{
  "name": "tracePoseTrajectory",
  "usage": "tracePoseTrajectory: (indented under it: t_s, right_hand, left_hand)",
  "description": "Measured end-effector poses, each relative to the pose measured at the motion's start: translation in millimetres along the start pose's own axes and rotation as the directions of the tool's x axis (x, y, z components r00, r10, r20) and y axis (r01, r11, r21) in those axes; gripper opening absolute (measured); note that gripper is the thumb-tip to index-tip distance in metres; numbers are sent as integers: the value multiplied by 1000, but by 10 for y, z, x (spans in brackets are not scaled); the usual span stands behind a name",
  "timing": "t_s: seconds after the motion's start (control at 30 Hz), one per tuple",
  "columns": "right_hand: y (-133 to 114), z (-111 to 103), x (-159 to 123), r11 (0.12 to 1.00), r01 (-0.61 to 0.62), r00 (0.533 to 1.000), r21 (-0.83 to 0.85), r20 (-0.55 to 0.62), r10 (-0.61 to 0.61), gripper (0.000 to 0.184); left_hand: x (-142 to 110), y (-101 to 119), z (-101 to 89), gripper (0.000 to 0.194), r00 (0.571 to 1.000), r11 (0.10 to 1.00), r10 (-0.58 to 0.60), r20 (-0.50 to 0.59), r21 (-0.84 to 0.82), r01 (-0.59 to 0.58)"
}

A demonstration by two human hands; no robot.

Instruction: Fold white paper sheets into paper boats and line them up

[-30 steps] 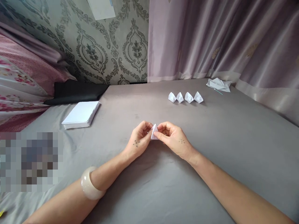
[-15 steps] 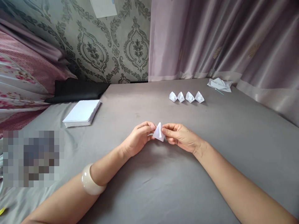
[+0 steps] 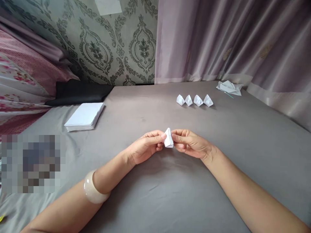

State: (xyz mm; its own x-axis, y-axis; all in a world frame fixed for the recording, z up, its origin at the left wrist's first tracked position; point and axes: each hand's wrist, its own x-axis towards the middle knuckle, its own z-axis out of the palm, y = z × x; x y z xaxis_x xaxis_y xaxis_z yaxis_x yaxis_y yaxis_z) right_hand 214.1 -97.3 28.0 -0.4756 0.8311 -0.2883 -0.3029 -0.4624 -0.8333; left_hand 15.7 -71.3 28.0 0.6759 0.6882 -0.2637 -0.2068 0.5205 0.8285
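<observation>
Here, near the middle of the frame, the left hand (image 3: 146,146) pinches a small folded paper (image 3: 168,138) between thumb and fingers at its left side. The right hand (image 3: 191,142) grasps the same piece by its right edge, thumb in front and fingers bent behind. The folded paper is white, with thin dark lines along its right part and a pointed top; the fingertips cover some of both its sides. It is held up just in front of the grey cloth (image 3: 155,200) that spreads across the frame. A pale, glossy bangle (image 3: 93,187) circles the left forearm at lower left.

Beyond the hands, right of the upper centre, four white paper shapes (image 3: 198,100) sit in a row on the cloth, close together. Farther to the upper right lies a loose heap of white paper (image 3: 229,87), with a thin greenish stick (image 3: 228,95) just beside its near edge. Left of centre is a thick stack of paper (image 3: 85,115), and behind it a black cloth (image 3: 80,92). Flowered fabric (image 3: 17,84) hangs at the left edge. A pixelated patch (image 3: 32,163) at lower left hides whatever is there, and a bit of something yellow (image 3: 1,217) shows near the bottom left corner. Patterned wallpaper (image 3: 119,42) with a white sheet (image 3: 109,6) on it fills the top left and centre, while a mauve curtain (image 3: 206,38) covers the upper right.
</observation>
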Motion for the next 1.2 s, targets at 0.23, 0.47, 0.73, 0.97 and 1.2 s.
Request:
tracePoseTrajectory:
  t_s: [0.23, 0.47, 0.73, 0.97, 1.2]
  right_hand:
    - [-34, 5, -22, 1000, -15, 1000, -16, 22, 15, 24]
    - [6, 15, -6, 990, 53, 999, -128, 19, -51, 30]
    - [4, 32, -10, 951, 106, 990, -291, -55, -127, 29]
    - [-9, 52, -38, 908, 19, 988, -419, -129, -80, 33]
    - [28, 97, 0, 884, -23, 960, -466, -256, -110, 39]
  left_hand:
    - [-19, 58, -49, 24, 991, 992, -115, 67, 57, 111]
    - [-24, 75, -44, 29, 983, 976, -169, 68, 152, 157]
    - [6, 54, -60, 23, 992, 988, -124, -28, 88, 126]
    - [28, 20, -70, 25, 992, 973, -41, -117, 222, 66]
    - [55, -18, -54, 26, 969, 944, 67, -238, 329, 15]
